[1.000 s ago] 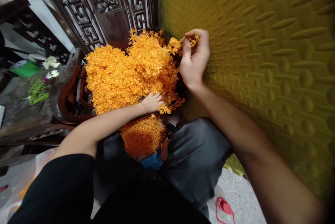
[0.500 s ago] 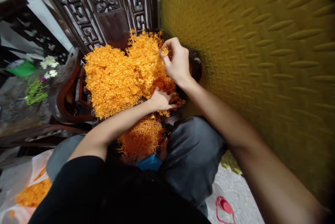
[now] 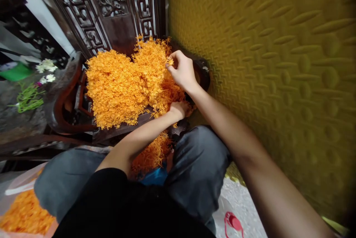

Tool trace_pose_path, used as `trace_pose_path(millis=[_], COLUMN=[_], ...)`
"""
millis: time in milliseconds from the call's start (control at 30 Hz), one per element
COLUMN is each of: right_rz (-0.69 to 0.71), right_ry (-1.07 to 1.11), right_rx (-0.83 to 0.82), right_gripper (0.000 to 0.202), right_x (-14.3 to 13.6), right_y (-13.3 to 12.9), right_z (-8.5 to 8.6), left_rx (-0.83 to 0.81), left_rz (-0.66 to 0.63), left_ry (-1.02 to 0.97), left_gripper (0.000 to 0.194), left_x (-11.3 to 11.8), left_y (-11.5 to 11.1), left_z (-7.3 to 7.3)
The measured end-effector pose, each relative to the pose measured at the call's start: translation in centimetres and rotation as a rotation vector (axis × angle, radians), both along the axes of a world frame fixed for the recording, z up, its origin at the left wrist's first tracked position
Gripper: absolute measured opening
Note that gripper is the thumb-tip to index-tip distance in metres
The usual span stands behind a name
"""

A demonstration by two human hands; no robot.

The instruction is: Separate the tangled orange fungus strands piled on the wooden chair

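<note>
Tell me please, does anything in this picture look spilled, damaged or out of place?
Nothing looks damaged or clearly spilled. One oddity: the orange pile sits heaped on a carved wooden chair, perhaps an unusual spot. Green strands also lie loosely tangled beside white flowers at left.

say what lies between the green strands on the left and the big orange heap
In the head view, a curved dark wooden armrest lies between the green strands and the orange heap.
</note>
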State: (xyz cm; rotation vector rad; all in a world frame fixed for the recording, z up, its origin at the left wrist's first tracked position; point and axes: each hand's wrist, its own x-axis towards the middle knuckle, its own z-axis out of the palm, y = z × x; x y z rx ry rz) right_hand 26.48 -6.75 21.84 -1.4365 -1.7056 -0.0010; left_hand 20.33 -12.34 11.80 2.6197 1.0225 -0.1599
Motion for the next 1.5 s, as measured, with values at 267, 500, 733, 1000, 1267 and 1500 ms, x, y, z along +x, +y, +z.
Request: trace_pose_path(millis=[267, 500, 733, 1000, 1267, 1500], right_rz=[0.133, 0.285, 0.162, 0.003, -0.112, -0.135], right_ry=[0.227, -0.085, -0.012, 0.501, 0.632, 0.574], right_rx=[0.107, 0.117, 0.085, 0.005, 0.001, 0.006], right_gripper=[0.016, 0.062, 0.023, 0.033, 0.039, 0.037], right_x=[3.1, 4.1, 5.1, 3.5, 3.5, 4.3], right_y=[1.5, -0.8, -4.5, -3.8, -4.8, -5.6], right_z=[-1.5, 0.0, -4.9, -11.5, -11.6, -10.0], left_rx=[-0.048, -0.596, -0.804, -0.432, 0.472, 0.408], left_rz=[0.365, 0.554, 0.649, 0.091, 0.05, 0.185], left_ry=[-0.556, -0.989, -1.06, -0.795, -0.392, 0.064], left_gripper=[0.039, 0.022, 0.02, 0.031, 0.117, 0.122], left_x=[-4.9, -8.2, -6.2, -8.3, -14.4, -6.3], left_y=[3.6, 7.5, 8.3, 3.4, 3.1, 4.1], left_z=[3.7, 7.0, 7.8, 13.0, 7.5, -3.6])
